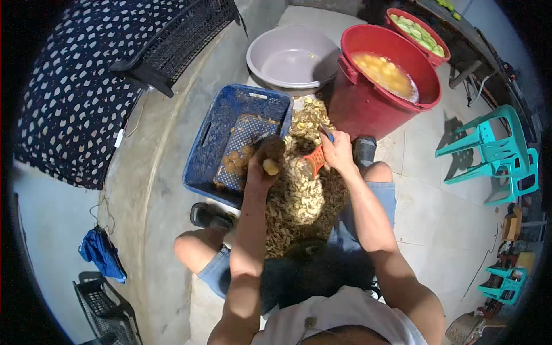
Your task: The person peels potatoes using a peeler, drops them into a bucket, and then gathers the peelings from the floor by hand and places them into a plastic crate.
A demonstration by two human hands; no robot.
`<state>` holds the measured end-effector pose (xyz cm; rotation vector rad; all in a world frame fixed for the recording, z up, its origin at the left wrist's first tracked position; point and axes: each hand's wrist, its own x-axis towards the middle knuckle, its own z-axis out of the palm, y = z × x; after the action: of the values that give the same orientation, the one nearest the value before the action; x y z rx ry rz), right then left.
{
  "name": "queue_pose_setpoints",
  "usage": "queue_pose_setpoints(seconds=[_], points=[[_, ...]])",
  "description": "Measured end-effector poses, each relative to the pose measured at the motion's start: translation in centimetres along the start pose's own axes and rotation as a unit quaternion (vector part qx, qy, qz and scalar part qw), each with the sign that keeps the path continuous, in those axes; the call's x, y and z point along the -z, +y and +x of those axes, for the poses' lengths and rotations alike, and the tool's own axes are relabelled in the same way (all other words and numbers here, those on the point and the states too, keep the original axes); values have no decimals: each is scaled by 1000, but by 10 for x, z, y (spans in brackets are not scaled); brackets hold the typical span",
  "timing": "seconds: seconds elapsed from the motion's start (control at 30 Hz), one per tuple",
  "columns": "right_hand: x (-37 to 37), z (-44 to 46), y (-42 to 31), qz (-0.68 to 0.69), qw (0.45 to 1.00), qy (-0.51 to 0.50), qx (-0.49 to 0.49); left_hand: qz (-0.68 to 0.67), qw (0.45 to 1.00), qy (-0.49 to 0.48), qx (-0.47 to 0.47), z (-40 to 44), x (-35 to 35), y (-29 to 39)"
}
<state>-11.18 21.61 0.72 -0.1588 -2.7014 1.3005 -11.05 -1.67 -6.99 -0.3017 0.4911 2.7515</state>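
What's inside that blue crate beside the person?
The blue crate holds some brown potatoes on its dotted bottom. The left hand and forearm cover part of it, so anything beneath them can't be seen.

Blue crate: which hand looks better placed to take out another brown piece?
Probably the left hand: it is nearer the blue crate and its brown pieces, though it must first free itself of the piece it holds. The right hand is farther off, holding the orange tool.

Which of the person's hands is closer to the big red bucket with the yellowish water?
The right hand: it holds an orange tool just on the person's side of the bucket. The left hand is farther off, by the blue crate.
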Motion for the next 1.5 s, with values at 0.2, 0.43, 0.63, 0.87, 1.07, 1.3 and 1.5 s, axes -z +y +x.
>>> queue_pose_setpoints(seconds=[0.2,0.43,0.63,0.87,1.07,1.3,1.5], points=[[-13,-19,12,91,992,90,16,123,979,-133,89,-64,-63,-29],[-23,-44,0,29,995,80,51,244,963,-112,-8,-96,-32,-39],[-25,-53,1,-26,997,26,70,368,928,-53,-20,-117,-32,-28],[-22,-44,13,-39,996,57,59,284,956,-79,5,-124,-31,-32],[-18,-53,4,-41,981,97,162,314,941,-110,-68,-122,-29,-37],[-13,-55,-5,1,990,90,109,298,944,-111,-87,-125,-36,-39],[-9,-41,5,-52,994,94,21,170,978,-119,-37,-121,-31,-41]])
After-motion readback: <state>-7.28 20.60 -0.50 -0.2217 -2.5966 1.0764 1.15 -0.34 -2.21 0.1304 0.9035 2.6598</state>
